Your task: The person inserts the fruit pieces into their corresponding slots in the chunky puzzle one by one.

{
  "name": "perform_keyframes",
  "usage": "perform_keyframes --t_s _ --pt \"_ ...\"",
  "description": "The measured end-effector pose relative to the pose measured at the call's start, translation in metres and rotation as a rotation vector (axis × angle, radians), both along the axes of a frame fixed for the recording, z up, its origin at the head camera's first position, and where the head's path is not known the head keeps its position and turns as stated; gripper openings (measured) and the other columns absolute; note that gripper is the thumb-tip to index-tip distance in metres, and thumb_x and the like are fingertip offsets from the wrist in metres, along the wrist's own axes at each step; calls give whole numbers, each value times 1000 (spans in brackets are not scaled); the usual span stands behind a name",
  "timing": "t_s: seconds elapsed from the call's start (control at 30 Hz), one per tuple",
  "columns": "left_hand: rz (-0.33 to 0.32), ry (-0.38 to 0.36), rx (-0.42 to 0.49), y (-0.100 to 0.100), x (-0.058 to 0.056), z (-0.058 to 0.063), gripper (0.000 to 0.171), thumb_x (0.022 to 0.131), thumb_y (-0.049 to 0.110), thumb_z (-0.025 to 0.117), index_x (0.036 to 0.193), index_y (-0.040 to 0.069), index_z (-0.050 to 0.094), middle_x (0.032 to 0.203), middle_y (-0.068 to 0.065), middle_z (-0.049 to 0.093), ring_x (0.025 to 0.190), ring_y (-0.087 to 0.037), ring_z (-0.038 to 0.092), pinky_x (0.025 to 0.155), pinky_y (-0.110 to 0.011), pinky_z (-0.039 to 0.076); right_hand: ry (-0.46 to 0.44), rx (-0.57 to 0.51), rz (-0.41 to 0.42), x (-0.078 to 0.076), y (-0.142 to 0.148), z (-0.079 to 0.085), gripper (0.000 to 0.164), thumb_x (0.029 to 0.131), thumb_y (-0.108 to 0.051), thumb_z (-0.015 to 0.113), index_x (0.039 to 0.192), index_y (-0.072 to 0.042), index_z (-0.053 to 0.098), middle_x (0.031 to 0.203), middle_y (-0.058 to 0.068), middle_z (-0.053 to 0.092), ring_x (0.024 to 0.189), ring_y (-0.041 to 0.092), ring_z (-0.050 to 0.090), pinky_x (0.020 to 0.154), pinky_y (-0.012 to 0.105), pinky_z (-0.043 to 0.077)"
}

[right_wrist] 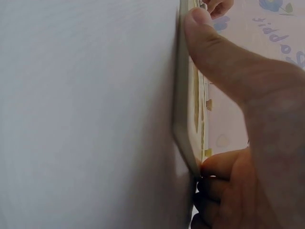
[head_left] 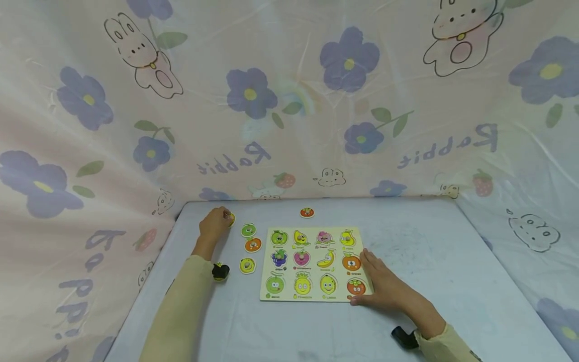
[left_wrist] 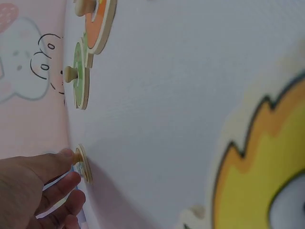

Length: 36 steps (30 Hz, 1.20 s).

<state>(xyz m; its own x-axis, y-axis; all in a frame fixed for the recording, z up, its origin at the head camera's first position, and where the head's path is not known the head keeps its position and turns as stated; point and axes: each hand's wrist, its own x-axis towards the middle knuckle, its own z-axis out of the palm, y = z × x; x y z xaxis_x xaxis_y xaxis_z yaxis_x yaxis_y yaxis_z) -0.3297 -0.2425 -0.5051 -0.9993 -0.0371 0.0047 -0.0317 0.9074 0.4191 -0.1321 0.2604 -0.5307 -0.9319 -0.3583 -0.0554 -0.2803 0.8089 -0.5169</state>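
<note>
At the far left of the table, my left hand (head_left: 214,224) pinches the wooden knob of a small puzzle piece (head_left: 232,219) between thumb and forefinger. In the left wrist view that piece (left_wrist: 85,167) is seen edge-on, close against the table, and its printed face is mostly hidden. My right hand (head_left: 384,284) holds the fruit puzzle board (head_left: 312,300) by its near right corner. Its thumb lies at the near edge and its fingers along the right edge. Fruit pictures in three rows cover the board, some of them pieces with knobs.
Left of the board lie a green piece (head_left: 248,230), an orange piece (head_left: 253,245) and a round yellow piece (head_left: 247,265). A red tomato piece (head_left: 306,212) lies behind the board. Patterned cloth (head_left: 294,125) walls the table's back and sides.
</note>
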Motion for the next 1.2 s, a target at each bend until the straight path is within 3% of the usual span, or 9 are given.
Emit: perform_keyframes --t_s 0.63,0.97,1.2 --pt "-23 51 -28 3 -2 -7 15 104 20 73 111 6 73 110 -13 69 98 -30 67 85 -53 55 -18 -11 -9 1 -1 1 139 75 -71 88 166 10 20 175 28 17 160 50 20 123 65 28" --pt "-19 64 -18 6 4 -5 15 107 17 67 112 5 74 109 -15 71 95 -31 68 83 -54 55 -20 -8 -5 0 0 0 140 75 -72 88 166 10 20 175 28 17 160 50 20 123 65 28" --pt "-23 73 -23 7 2 -7 16 105 19 69 114 6 74 108 -12 74 94 -30 70 81 -51 56 -14 -6 -1 0 1 -1 141 75 -73 87 166 10 19 175 28 16 160 50 20 124 65 27"
